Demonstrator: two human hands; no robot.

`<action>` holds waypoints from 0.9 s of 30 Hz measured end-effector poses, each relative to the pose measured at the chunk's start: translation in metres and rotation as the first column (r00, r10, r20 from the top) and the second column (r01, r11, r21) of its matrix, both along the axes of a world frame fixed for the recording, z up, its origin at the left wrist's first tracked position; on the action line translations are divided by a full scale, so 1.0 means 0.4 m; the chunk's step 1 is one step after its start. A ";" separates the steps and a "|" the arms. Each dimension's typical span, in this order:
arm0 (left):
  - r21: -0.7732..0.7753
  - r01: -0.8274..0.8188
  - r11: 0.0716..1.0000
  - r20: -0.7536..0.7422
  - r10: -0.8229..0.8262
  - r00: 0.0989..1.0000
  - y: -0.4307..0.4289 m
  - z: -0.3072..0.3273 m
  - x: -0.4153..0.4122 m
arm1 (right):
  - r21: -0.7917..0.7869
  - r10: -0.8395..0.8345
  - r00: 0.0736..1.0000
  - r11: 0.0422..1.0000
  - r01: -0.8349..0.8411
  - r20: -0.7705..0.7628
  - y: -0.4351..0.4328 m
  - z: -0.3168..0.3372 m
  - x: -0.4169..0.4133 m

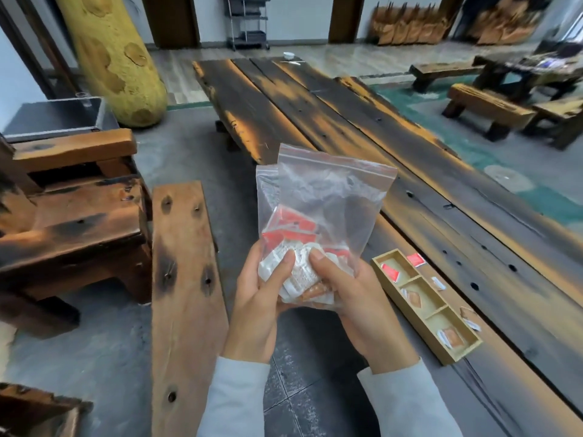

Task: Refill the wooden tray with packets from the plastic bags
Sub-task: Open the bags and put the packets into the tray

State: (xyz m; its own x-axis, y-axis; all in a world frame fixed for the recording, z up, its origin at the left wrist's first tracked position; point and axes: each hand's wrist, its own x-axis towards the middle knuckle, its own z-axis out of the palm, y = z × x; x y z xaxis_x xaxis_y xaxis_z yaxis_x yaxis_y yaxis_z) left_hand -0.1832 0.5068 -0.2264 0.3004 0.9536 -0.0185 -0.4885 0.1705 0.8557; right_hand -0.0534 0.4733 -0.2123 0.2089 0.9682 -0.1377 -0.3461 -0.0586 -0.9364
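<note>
I hold clear zip-top plastic bags [328, 200] upright in front of me, stacked one behind another, with red, white and orange packets bunched at the bottom. My left hand [262, 298] and my right hand [353, 298] both grip the bags' lower part, thumbs pressing on the packets. The wooden tray [407, 313], with three compartments, lies on the dark table [473, 234] to the right of my hands. A red packet [391, 272] is in its far compartment and orange ones in the other two. A few loose packets [416, 259] lie on the table beside the tray.
A wooden bench [186, 294] runs along my left, with a heavy wooden chair [72, 222] beyond it. A big yellow trunk-like column [116, 58] stands at the back left. More benches [489, 105] and a low table are at the far right.
</note>
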 end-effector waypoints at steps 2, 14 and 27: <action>-0.007 0.017 1.000 0.016 -0.016 1.000 0.003 0.003 -0.009 | -0.002 -0.016 1.000 1.000 0.016 -0.004 -0.002 -0.002 -0.008; 0.002 0.135 0.991 0.001 -0.135 0.991 0.006 0.007 0.023 | -0.010 -0.121 0.992 0.993 0.122 0.020 -0.040 -0.002 0.021; 0.024 0.208 0.978 -0.068 -0.206 0.976 0.022 0.045 0.280 | 0.011 -0.182 0.983 0.983 0.181 0.034 -0.042 0.022 0.270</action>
State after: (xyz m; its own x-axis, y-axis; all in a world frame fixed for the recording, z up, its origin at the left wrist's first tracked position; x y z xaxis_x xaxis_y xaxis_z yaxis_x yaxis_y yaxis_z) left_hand -0.0711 0.5158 -0.2085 0.4907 0.8712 -0.0162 -0.3890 0.2357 0.8906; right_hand 0.0545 0.4566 -0.2033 0.3858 0.9148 -0.1197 -0.3175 0.0098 -0.9482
